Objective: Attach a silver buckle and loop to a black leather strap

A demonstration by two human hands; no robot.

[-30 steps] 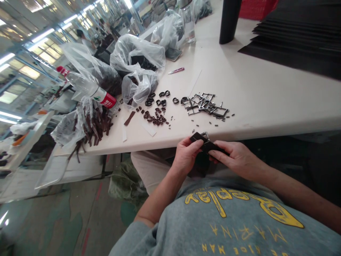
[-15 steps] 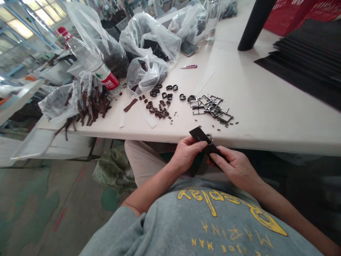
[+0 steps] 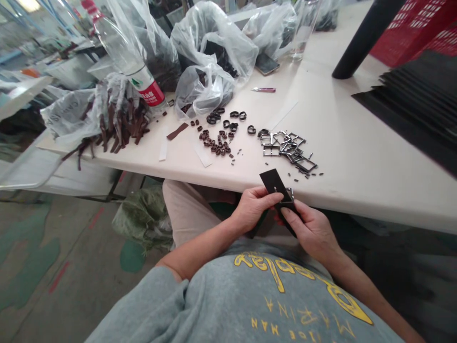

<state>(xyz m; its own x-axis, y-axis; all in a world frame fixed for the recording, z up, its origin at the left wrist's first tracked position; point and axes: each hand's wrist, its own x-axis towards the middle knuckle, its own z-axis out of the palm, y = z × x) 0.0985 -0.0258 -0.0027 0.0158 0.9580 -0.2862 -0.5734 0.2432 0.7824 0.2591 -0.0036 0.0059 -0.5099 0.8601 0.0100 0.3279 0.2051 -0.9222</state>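
Observation:
Just off the table's front edge, a dark belt strap (image 3: 273,180) with a slot in it is held between my two hands. My left hand (image 3: 253,206) pinches the strap near the slot, thumb on top. Closed on its lower part, my right hand (image 3: 311,226) has its thumb pressed against the strap beside a metal buckle (image 3: 291,193). The buckle sits at the strap, partly hidden by the fingers. Beyond the hands lies a pile of square metal buckles (image 3: 291,148), with tiny dark pieces around it.
Brown loops (image 3: 216,143) and black loops (image 3: 214,116) lie left of the buckles. Farther back are plastic bags (image 3: 210,85), a bottle (image 3: 144,81), a purple-handled tool (image 3: 263,89) and a phone (image 3: 266,64). Black sheets (image 3: 421,95) are stacked right, near a red crate (image 3: 403,43) and a black tube (image 3: 364,40).
The view has shifted, so the table items appear moved. In my hands the strap's upper end stands more upright and shows more of its face, and both hands keep hold.

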